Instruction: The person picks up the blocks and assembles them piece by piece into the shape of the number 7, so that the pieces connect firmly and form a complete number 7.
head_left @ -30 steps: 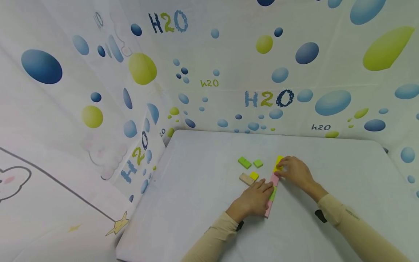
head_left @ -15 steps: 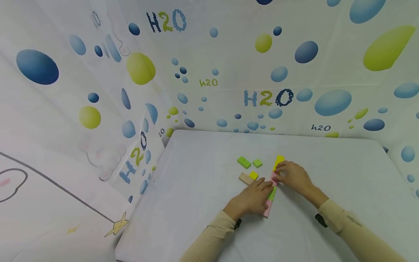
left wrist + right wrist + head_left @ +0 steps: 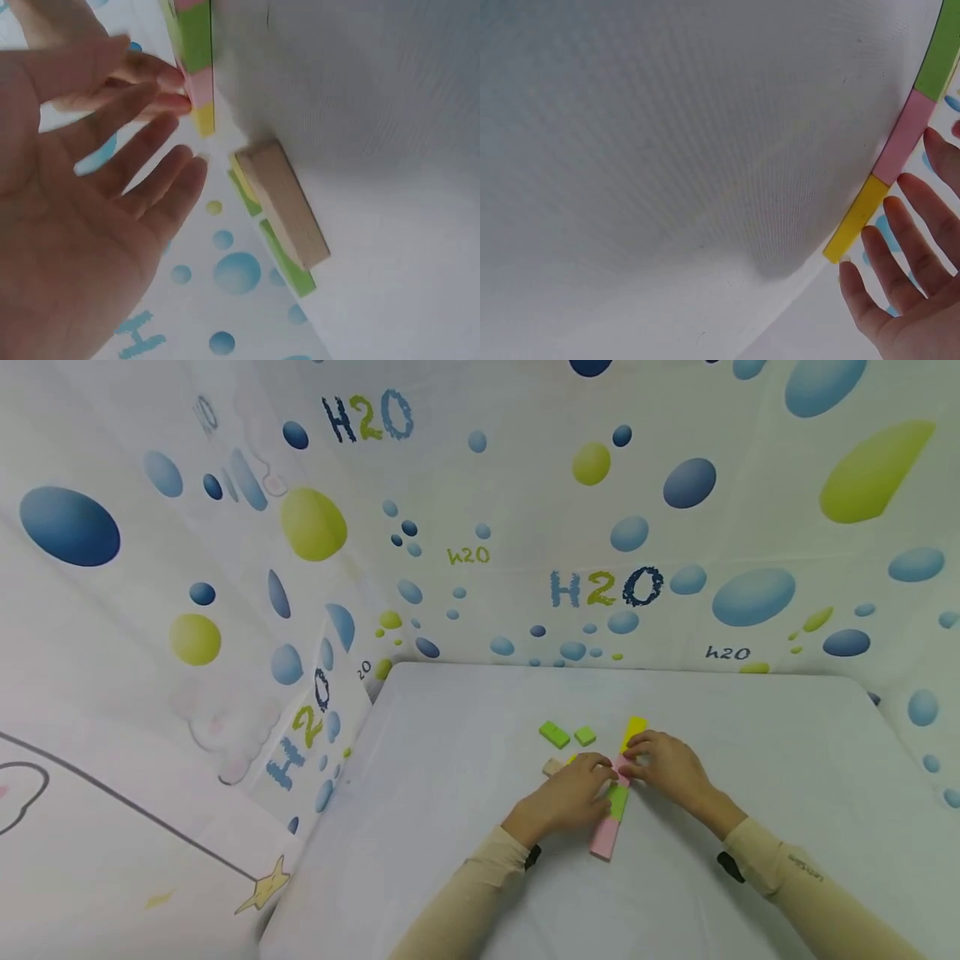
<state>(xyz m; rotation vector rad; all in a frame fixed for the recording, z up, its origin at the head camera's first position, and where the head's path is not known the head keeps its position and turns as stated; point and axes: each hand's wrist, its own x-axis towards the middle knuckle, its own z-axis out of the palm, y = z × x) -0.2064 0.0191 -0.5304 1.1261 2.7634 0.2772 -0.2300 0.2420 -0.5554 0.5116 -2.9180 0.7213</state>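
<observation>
A straight row of flat blocks lies on the white table: a yellow block [image 3: 633,732] at the far end, a pink block [image 3: 622,771], a green block [image 3: 617,800], and another pink block [image 3: 604,839] nearest. My left hand [image 3: 573,797] hovers over the row's left side; in the left wrist view its relaxed fingers are spread and hold nothing. My right hand [image 3: 671,770] is at the row's right side. In the right wrist view its loosely bent fingers lie alongside the yellow and far pink blocks; whether they touch is unclear.
Left of the row lie a plain wooden block [image 3: 285,202], a small yellow block [image 3: 571,760] partly hidden by my left hand, and green pieces [image 3: 555,734], [image 3: 585,736]. A patterned wall covering [image 3: 525,510] stands behind the table.
My right hand has slid nearer along the row, from the yellow block to the far pink one. My left hand has lifted off the row, uncovering more of the green and near pink blocks.
</observation>
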